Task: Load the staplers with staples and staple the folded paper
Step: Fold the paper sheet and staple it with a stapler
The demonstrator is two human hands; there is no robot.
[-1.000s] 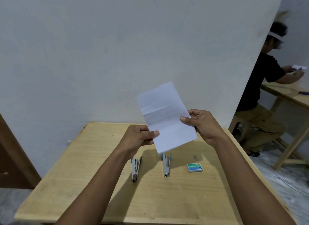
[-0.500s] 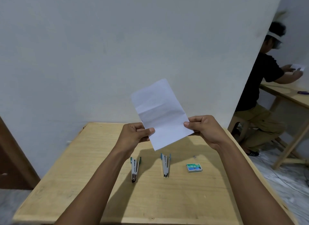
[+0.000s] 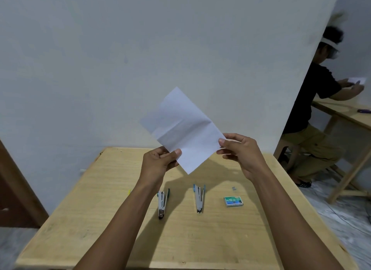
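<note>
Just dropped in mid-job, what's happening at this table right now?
A person holds a creased white sheet of paper up above the wooden table, the left hand pinching its lower edge and the right hand pinching its right side. Two staplers lie untouched side by side on the table, with a small green staple box to their right and a loose bit of staples just beyond it. Nothing is being stapled yet.
</note>
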